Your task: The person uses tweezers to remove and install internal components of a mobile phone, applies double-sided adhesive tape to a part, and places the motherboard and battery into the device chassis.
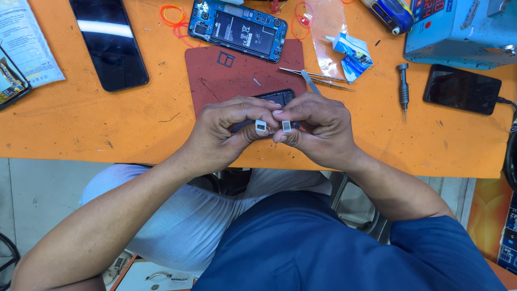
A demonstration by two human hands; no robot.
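My left hand [229, 129] and my right hand [315, 126] meet over the near edge of the orange table [81, 118]. Together they grip a small dark phone part [277, 98], whose black top edge shows above my fingers. Each hand has a small white clip-like piece at its fingertips, the left piece [260, 127] and the right piece [286, 126]. The held part hovers over a dark red work mat [226, 81]. What the fingers cover of the part is hidden.
An opened blue phone with its battery showing [239, 28] lies beyond the mat. Tweezers [315, 76], a small screwdriver [403, 89], a glue tube [350, 51], a black phone [110, 40], another dark phone on a cable [462, 89] and a blue machine [463, 27] lie around.
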